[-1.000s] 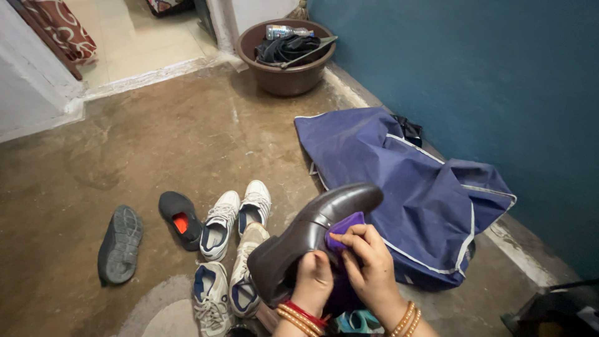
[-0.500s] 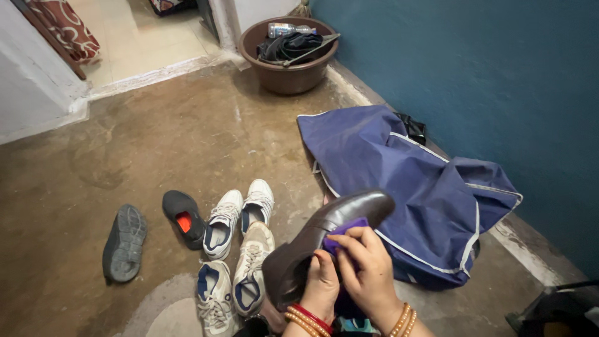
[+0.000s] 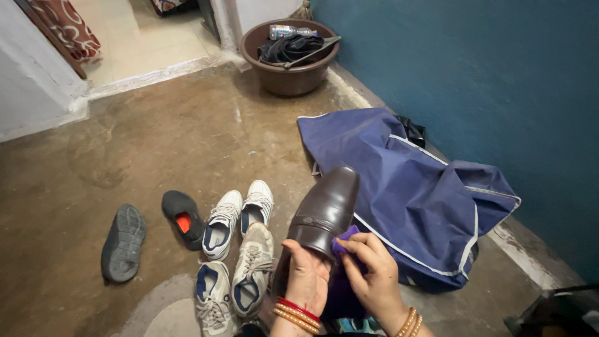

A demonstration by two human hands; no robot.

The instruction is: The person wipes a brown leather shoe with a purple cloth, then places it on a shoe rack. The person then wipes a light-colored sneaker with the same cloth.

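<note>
You are in a home, on the bare concrete floor (image 3: pixel 187 137) of an entry or utility corner. Pairs of worn sneakers (image 3: pixel 240 212) and dark slippers (image 3: pixel 125 240) lie about, a brown tub (image 3: pixel 290 75) of odds sits by the teal wall (image 3: pixel 486 93), and a doorway opens onto a tiled room (image 3: pixel 143 43).

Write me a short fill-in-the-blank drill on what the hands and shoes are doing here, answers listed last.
1. The left hand holds a glossy dark brown leather ____.
2. The right hand presses a small ____ cloth against it.
3. The crumpled navy fabric bag lies beside the ____ wall.
4. The round brown plastic tub holds dark clothing and a clear plastic ____.

Missing words: shoe; purple; blue; bottle
</note>
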